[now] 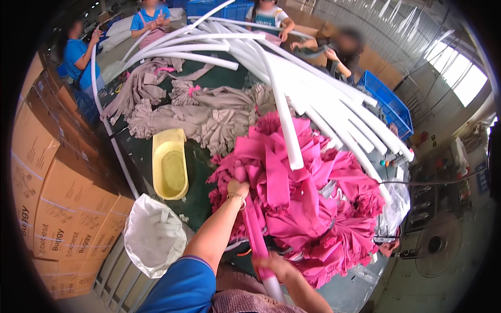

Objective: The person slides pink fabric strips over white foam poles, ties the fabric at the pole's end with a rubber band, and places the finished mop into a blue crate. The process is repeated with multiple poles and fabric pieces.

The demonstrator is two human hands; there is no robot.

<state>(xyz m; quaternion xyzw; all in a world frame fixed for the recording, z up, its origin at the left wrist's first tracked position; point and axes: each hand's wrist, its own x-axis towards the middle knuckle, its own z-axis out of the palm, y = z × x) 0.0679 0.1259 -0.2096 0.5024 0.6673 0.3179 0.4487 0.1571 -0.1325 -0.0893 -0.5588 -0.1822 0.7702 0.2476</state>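
Observation:
A long pink fabric sleeve (254, 232) stretches between my two hands. My left hand (238, 188), with a bracelet at the wrist, is closed on its far end at the edge of a heap of pink fabric (313, 201). Close to my body, my right hand (274, 265) wraps around the sleeve's near end, slightly smeared by motion. Just below it, a white foam tube (273, 288) shows from the sleeve. How far the tube reaches inside is hidden by the cloth.
White foam tubes (297, 83) lie piled across the table. Grey-brown fabric pieces (177, 121) and a yellow plastic tub (171, 167) are at left. A white bag (154, 235) stands by cardboard boxes (68, 208). Several people are at the far side, near a blue crate (389, 101). A fan (436, 243) is at right.

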